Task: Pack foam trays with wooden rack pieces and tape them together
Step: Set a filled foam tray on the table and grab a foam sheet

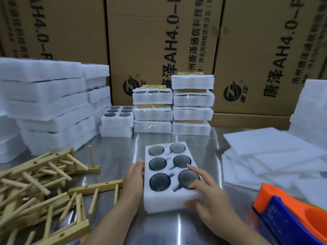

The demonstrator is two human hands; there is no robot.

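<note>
Nearest to me, my left hand [134, 175] lies flat against the left wall of a white foam tray [155, 200], its grip apart with the fingers straight. My right hand [210, 197] rests on the tray's near right corner, its grip also apart. The fingers are spread over the top, the index finger [192, 167] points out straight, and the thumb lies against the near wall. The tray sits on the shiny metal counter [115, 156] at the centre. It holds six dark round discs in wells, in two columns of three. To its left sprawls a loose pile of wooden rack pieces [35, 183], pale bars with pegs. At the near right edge lies an orange and blue plastic tool [290, 214], and beyond it flat foam sheets [265, 147] overlap. Farther back on the left stand tall stacks of foam trays [49, 103]. At centre back stand two stacks of wrapped foam packs [173, 106], with wood showing between their layers. Just left of them is a short stack [117, 117] topped by a tray with six wells. Printed cardboard boxes [159, 41] form a wall behind everything.
</note>
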